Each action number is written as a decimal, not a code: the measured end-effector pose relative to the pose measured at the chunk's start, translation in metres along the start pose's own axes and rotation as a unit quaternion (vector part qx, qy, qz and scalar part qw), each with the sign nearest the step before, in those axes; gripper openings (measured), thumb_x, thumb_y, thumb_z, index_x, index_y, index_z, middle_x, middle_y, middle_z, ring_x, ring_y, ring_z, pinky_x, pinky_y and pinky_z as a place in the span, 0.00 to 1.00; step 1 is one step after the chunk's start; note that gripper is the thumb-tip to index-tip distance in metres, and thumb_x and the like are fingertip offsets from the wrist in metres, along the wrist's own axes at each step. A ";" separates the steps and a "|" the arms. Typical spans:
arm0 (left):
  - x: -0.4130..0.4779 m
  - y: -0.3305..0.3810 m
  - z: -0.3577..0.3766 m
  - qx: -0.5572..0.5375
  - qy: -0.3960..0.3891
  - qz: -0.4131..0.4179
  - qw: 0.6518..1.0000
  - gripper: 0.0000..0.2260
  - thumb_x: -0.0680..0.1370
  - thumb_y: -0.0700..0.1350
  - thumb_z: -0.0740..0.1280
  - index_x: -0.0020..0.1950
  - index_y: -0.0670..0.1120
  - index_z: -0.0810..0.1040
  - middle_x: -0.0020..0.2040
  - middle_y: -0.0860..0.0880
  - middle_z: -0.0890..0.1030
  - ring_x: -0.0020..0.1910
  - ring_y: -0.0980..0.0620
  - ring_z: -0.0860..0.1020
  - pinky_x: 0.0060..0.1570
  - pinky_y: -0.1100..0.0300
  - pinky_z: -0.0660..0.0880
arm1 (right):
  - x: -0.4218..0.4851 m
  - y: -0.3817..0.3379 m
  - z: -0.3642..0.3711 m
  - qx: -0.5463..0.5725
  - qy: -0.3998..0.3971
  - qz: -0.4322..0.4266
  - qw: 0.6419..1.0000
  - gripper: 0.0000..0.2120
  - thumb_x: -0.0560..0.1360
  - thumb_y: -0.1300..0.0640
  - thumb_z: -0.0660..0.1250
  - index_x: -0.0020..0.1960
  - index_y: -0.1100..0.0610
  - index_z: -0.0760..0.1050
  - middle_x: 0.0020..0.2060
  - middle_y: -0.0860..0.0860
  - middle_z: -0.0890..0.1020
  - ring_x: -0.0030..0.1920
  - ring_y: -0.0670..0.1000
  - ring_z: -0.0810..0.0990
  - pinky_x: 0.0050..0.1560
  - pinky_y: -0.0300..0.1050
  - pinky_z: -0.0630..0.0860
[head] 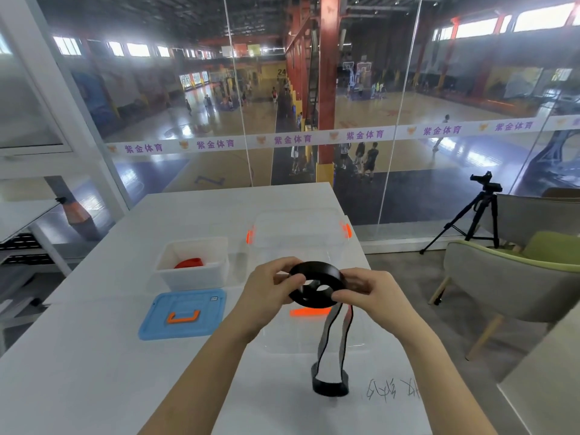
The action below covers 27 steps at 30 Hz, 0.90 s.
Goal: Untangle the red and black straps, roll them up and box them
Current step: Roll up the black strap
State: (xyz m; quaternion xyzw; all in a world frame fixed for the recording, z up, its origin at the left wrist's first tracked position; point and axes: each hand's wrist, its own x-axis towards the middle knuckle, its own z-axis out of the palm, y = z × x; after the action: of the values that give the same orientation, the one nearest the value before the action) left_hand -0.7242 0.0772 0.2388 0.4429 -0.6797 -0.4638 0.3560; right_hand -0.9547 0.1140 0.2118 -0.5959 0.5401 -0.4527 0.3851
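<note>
Bench [78,356] carries a white box [194,279] with the rolled red strap [190,263] inside. Left hand [270,291] and right hand [370,293] each pinch the coiled black strap [317,270] above a clear box [301,233]; its loose tail hangs to the bench.

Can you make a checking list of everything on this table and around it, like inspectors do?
Surface: white table, black handwriting near its front edge.
Job's things: black strap mostly rolled, loose tail hanging to the table; red strap rolled inside the white box.
Clutter: blue lid lying flat; clear bin with orange latches.
Grippers: left hand and right hand both grip the black roll.
Cables: nothing seen.
Surroundings: glass wall over a sports hall; tripod and chairs on the right.
</note>
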 end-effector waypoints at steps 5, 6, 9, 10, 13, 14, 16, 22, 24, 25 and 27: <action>0.002 -0.011 -0.011 0.063 -0.068 -0.031 0.995 0.12 0.80 0.41 0.70 0.60 0.54 0.82 0.56 0.56 0.86 0.59 0.54 0.84 0.63 0.54 0.79 | -0.003 0.002 -0.002 -0.051 -0.008 0.008 0.999 0.12 0.72 0.61 0.81 0.53 0.49 0.88 0.45 0.45 0.90 0.49 0.45 0.89 0.57 0.46 0.83; 0.003 -0.012 -0.013 0.106 -0.065 -0.032 0.992 0.15 0.78 0.44 0.73 0.63 0.57 0.82 0.60 0.59 0.84 0.63 0.57 0.81 0.67 0.54 0.76 | -0.003 0.001 -0.002 -0.064 -0.012 0.007 0.998 0.13 0.71 0.60 0.81 0.53 0.48 0.88 0.44 0.45 0.90 0.48 0.44 0.89 0.57 0.46 0.83; 0.001 -0.006 -0.008 0.190 -0.060 -0.005 0.980 0.21 0.75 0.50 0.76 0.68 0.59 0.80 0.64 0.60 0.82 0.65 0.60 0.78 0.69 0.56 0.73 | -0.002 -0.005 0.004 -0.100 -0.024 -0.011 0.995 0.11 0.71 0.59 0.81 0.52 0.47 0.88 0.42 0.45 0.90 0.46 0.45 0.88 0.54 0.47 0.84; 0.001 -0.005 -0.005 0.210 -0.048 0.018 0.976 0.18 0.76 0.50 0.75 0.65 0.59 0.81 0.59 0.60 0.84 0.61 0.59 0.79 0.65 0.56 0.75 | -0.002 -0.007 0.006 -0.105 -0.026 -0.018 0.994 0.11 0.71 0.58 0.81 0.51 0.47 0.88 0.42 0.45 0.89 0.46 0.45 0.88 0.54 0.48 0.85; -0.002 -0.005 -0.002 0.130 -0.014 0.019 0.991 0.09 0.76 0.47 0.74 0.55 0.58 0.85 0.49 0.57 0.86 0.53 0.57 0.83 0.58 0.53 0.81 | -0.001 -0.012 0.007 -0.060 -0.018 -0.029 0.998 0.13 0.72 0.61 0.80 0.54 0.49 0.87 0.45 0.46 0.90 0.49 0.46 0.89 0.56 0.44 0.85; -0.004 -0.005 -0.002 0.078 -0.012 0.002 0.997 0.09 0.76 0.45 0.74 0.54 0.56 0.85 0.48 0.54 0.87 0.51 0.55 0.85 0.57 0.52 0.83 | -0.002 -0.013 0.005 -0.033 -0.014 -0.028 0.999 0.14 0.72 0.63 0.79 0.55 0.49 0.87 0.46 0.46 0.90 0.51 0.46 0.89 0.57 0.43 0.84; -0.007 -0.006 -0.004 -0.013 -0.008 -0.022 1.000 0.09 0.78 0.41 0.73 0.55 0.53 0.85 0.47 0.48 0.88 0.50 0.49 0.87 0.55 0.50 0.84 | -0.004 -0.015 0.003 0.005 -0.001 -0.027 1.000 0.17 0.72 0.67 0.78 0.54 0.47 0.87 0.47 0.45 0.91 0.52 0.45 0.89 0.59 0.40 0.83; -0.010 -0.007 -0.007 -0.061 -0.026 -0.028 0.997 0.10 0.79 0.39 0.72 0.58 0.49 0.84 0.51 0.47 0.88 0.53 0.49 0.87 0.55 0.54 0.82 | -0.009 -0.014 0.002 0.012 0.020 -0.034 0.999 0.17 0.73 0.66 0.79 0.50 0.44 0.87 0.46 0.47 0.91 0.51 0.47 0.90 0.59 0.43 0.82; -0.007 -0.010 -0.009 0.018 -0.020 -0.014 1.000 0.14 0.76 0.42 0.75 0.59 0.53 0.84 0.53 0.53 0.88 0.55 0.55 0.86 0.58 0.55 0.80 | -0.011 -0.015 0.005 -0.003 0.013 -0.033 0.999 0.15 0.72 0.65 0.79 0.51 0.46 0.87 0.45 0.47 0.91 0.50 0.48 0.90 0.59 0.46 0.83; -0.007 -0.011 -0.010 0.051 -0.012 -0.010 0.999 0.17 0.74 0.44 0.77 0.62 0.56 0.83 0.55 0.57 0.87 0.57 0.58 0.84 0.61 0.55 0.79 | -0.011 -0.014 0.006 -0.016 0.007 -0.033 0.999 0.14 0.72 0.64 0.80 0.52 0.47 0.88 0.45 0.47 0.91 0.50 0.48 0.90 0.59 0.48 0.83; -0.007 -0.011 -0.011 0.090 -0.013 -0.002 0.996 0.23 0.73 0.48 0.78 0.67 0.60 0.81 0.59 0.61 0.84 0.61 0.63 0.81 0.65 0.57 0.76 | -0.011 -0.013 0.009 -0.046 -0.009 -0.032 0.998 0.12 0.72 0.62 0.80 0.52 0.48 0.88 0.44 0.47 0.91 0.49 0.48 0.90 0.58 0.50 0.84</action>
State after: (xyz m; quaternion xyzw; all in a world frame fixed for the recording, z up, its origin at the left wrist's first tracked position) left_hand -0.7091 0.0788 0.2317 0.4683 -0.7223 -0.4071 0.3053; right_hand -0.9420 0.1258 0.2200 -0.6342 0.5368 -0.4343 0.3477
